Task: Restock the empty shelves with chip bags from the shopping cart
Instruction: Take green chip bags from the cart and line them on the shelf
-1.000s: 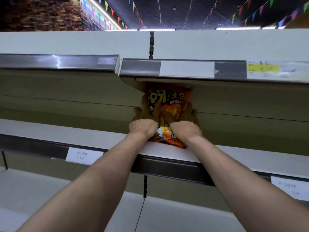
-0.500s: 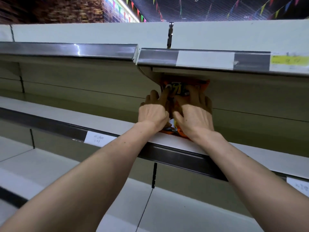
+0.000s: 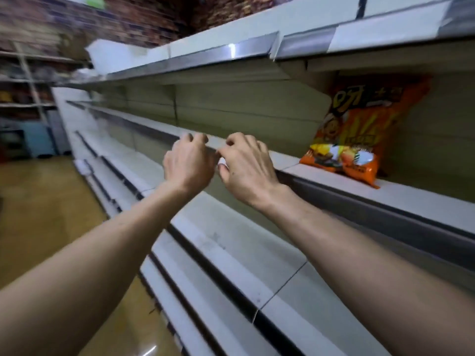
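Left hand: my left hand hangs in mid-air, fingers loosely curled, holding nothing.
Right hand: my right hand is just beside it, also loosely curled and empty.
Shelf: the white shelf runs just beyond both hands.
Chip bag: the orange chip bag stands upright on that shelf, right of my right hand, untouched.

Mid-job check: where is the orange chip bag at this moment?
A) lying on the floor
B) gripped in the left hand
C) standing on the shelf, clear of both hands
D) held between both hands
C: the orange chip bag stands upright on the shelf, while the left hand and the right hand are off to its left and hold nothing.
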